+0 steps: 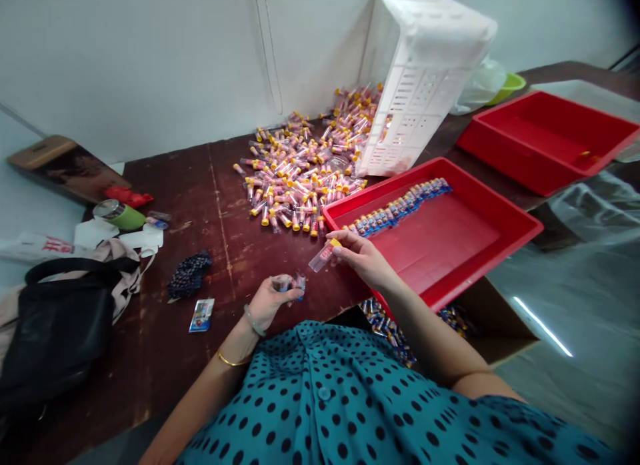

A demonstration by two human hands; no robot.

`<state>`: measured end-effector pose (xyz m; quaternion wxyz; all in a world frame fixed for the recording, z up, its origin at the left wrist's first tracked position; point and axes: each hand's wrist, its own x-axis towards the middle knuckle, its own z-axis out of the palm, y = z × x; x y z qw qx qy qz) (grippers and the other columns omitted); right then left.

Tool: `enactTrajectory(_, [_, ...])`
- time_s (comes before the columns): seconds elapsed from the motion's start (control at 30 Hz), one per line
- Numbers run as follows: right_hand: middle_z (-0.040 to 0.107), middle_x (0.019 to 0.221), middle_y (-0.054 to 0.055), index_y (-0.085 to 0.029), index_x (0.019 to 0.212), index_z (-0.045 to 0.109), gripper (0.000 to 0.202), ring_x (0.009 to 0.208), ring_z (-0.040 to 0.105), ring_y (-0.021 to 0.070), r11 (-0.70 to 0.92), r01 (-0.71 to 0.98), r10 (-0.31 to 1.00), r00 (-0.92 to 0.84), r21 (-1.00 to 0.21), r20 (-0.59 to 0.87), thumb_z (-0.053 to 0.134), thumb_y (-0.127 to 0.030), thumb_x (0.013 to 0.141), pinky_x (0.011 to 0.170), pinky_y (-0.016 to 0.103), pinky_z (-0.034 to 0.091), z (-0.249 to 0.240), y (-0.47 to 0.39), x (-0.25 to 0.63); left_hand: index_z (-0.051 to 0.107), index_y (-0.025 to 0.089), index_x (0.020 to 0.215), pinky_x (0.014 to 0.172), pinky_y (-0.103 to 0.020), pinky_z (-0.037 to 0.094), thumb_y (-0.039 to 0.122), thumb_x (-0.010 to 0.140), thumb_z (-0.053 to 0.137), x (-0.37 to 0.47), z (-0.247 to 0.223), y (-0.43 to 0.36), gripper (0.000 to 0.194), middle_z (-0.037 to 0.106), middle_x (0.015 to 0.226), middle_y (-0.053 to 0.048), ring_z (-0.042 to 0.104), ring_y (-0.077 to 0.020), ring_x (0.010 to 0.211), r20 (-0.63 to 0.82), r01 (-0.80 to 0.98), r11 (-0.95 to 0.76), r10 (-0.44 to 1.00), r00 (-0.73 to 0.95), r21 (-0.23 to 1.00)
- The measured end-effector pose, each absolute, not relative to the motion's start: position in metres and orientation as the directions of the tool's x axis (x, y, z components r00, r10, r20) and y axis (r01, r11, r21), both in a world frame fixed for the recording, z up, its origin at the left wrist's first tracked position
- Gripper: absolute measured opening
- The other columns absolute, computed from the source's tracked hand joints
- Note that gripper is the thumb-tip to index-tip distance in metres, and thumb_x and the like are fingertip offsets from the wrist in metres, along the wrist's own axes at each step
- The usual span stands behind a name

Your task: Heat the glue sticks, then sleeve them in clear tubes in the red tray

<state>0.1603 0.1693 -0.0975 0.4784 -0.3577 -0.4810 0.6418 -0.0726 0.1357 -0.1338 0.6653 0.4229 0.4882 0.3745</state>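
Note:
Between the thumb and fingers of my right hand [365, 257] is a clear plastic tube [321, 258] with a yellow cap and pink-red print, tilted over the table. To its lower left, my left hand [267, 301] is closed around small clear plastic pieces with blue parts [299, 282]; their exact kind is hard to make out. Beyond both hands lies a large heap of yellow-capped tubes [295, 178]. A row of tubes with blue wrapping [395, 211] lines the far-left side of the red tray [480, 278], just past my right hand.
A white slatted crate [410, 98] stands on end behind the tray. Another red tray [515, 158] is at right. A cardboard box [505, 328] of wrapped tubes sits below the table edge. At left are a black bag [65, 325], dark cloth [189, 274], blue packet [201, 315] and green cup [125, 215].

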Motion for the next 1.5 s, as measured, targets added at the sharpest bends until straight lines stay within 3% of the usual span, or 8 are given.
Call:
enactTrajectory(0.1, [0.067, 0.093, 0.001, -0.023, 0.111, 0.063, 0.032, 0.074, 0.061, 0.0112, -0.123, -0.280, 0.940, -0.342, -0.952, -0.021, 0.070, -0.037, 0.083, 0.073, 0.026, 0.050, -0.089, 0.180, 0.164, 0.062, 0.014, 0.059, 0.059, -0.022, 0.038, 0.029, 0.055, 0.088, -0.064, -0.125, 0.149, 0.030, 0.056, 0.062, 0.003, 0.047, -0.0087, 0.058, -0.312, -0.035, 0.334, 0.909, 0.275, 0.942])
enactTrajectory(0.33, [0.068, 0.091, 0.002, -0.018, 0.110, 0.064, 0.033, 0.079, 0.063, 0.0128, -0.024, -0.054, 0.908, -0.419, -0.998, 0.001, 0.069, -0.036, 0.084, 0.076, 0.027, 0.050, -0.086, 0.199, 0.171, 0.067, 0.015, 0.061, 0.063, -0.025, 0.042, 0.030, 0.058, 0.086, -0.050, -0.116, 0.173, 0.025, 0.060, 0.061, 0.001, 0.051, -0.0115, 0.059, -0.281, -0.001, 0.303, 0.886, 0.369, 0.953])
enactTrajectory(0.57, [0.069, 0.094, 0.003, -0.019, 0.097, 0.065, 0.020, 0.087, 0.064, 0.0169, 0.214, 0.251, 0.974, -0.134, -0.944, 0.185, 0.066, -0.036, 0.087, 0.084, 0.031, 0.050, -0.100, 0.182, 0.173, 0.074, 0.014, 0.092, 0.069, -0.028, 0.051, 0.041, 0.067, 0.083, -0.027, -0.120, 0.177, 0.038, 0.070, 0.079, -0.004, 0.062, -0.0155, 0.068, -0.416, -0.161, 0.516, 0.808, 0.417, 0.841])
enactTrajectory(0.7, [0.072, 0.093, 0.003, -0.019, 0.100, 0.067, 0.024, 0.083, 0.067, 0.0170, 0.125, 0.157, 0.983, -0.151, -0.980, 0.102, 0.065, -0.040, 0.088, 0.080, 0.030, 0.052, -0.106, 0.165, 0.166, 0.073, 0.014, 0.089, 0.068, -0.027, 0.052, 0.042, 0.066, 0.084, -0.017, -0.115, 0.179, 0.038, 0.071, 0.077, -0.004, 0.064, -0.0149, 0.068, -0.467, -0.259, 0.631, 0.739, 0.485, 0.731])
enactTrajectory(0.8, [0.071, 0.106, 0.005, -0.021, 0.103, 0.067, 0.029, 0.097, 0.067, 0.0200, 0.156, 0.090, 0.983, -0.115, -0.984, 0.146, 0.073, -0.039, 0.082, 0.091, 0.034, 0.052, -0.109, 0.156, 0.161, 0.075, 0.016, 0.090, 0.073, -0.024, 0.051, 0.039, 0.063, 0.086, -0.009, -0.110, 0.180, 0.038, 0.072, 0.081, -0.003, 0.064, -0.0141, 0.075, -0.437, -0.337, 0.609, 0.771, 0.463, 0.718])
enactTrajectory(1.1, [0.073, 0.104, 0.005, -0.026, 0.094, 0.072, 0.012, 0.107, 0.065, 0.0217, 0.270, 0.161, 0.962, -0.091, -0.949, 0.258, 0.071, -0.033, 0.085, 0.097, 0.040, 0.049, -0.105, 0.162, 0.166, 0.075, 0.018, 0.090, 0.079, -0.025, 0.051, 0.041, 0.059, 0.087, -0.001, -0.104, 0.182, 0.040, 0.072, 0.081, -0.002, 0.064, -0.0153, 0.083, -0.439, -0.343, 0.575, 0.805, 0.399, 0.742])
enactTrajectory(1.3, [0.072, 0.108, 0.005, -0.024, 0.093, 0.072, 0.015, 0.106, 0.065, 0.0220, 0.218, 0.133, 0.973, -0.108, -0.967, 0.205, 0.072, -0.036, 0.083, 0.099, 0.040, 0.047, -0.104, 0.168, 0.167, 0.073, 0.017, 0.089, 0.079, -0.026, 0.052, 0.041, 0.058, 0.088, 0.000, -0.107, 0.186, 0.041, 0.072, 0.087, -0.003, 0.065, -0.0165, 0.084, -0.468, -0.331, 0.582, 0.805, 0.365, 0.743])
enactTrajectory(1.5, [0.068, 0.099, 0.005, -0.019, 0.086, 0.062, 0.024, 0.094, 0.065, 0.0181, 0.013, -0.116, 0.998, -0.067, -0.993, 0.021, 0.068, -0.042, 0.084, 0.090, 0.032, 0.051, -0.116, 0.192, 0.186, 0.072, 0.019, 0.102, 0.073, -0.030, 0.056, 0.043, 0.065, 0.084, 0.005, -0.101, 0.196, 0.046, 0.073, 0.096, -0.007, 0.068, -0.0199, 0.082, -0.588, -0.303, 0.693, 0.718, 0.371, 0.655])
